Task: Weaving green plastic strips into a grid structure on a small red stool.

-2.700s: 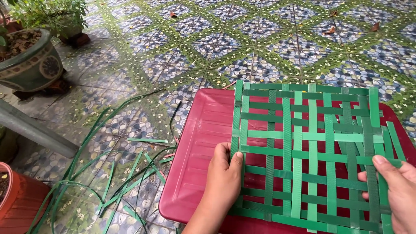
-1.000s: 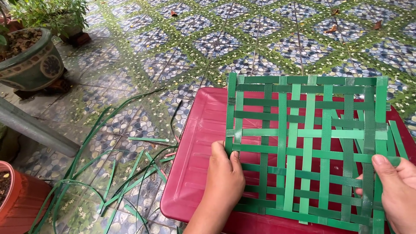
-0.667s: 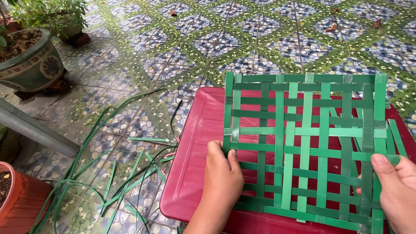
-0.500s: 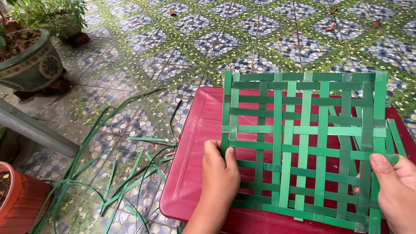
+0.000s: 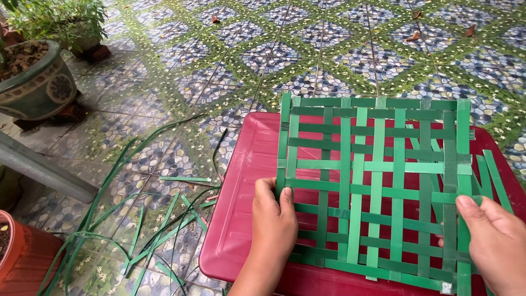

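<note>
Green woven strap mat (image 5: 378, 186) lies on red lid (image 5: 246, 181), centre-right; left hand (image 5: 274, 225) fingers pinch mat's left edge; right hand (image 5: 496, 241) thumb and fingers clamp right edge.

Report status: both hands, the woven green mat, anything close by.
Left hand grips woven green mat at left edge. Right hand holds right edge. Mat on red lid; loose green strips on floor, clear.

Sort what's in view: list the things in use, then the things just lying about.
In use: woven green strap mat, gripped by left hand and right hand; red plastic lid beneath it.

Lying about: loose green straps on the tiled floor, glazed plant pot, terracotta pot.
</note>
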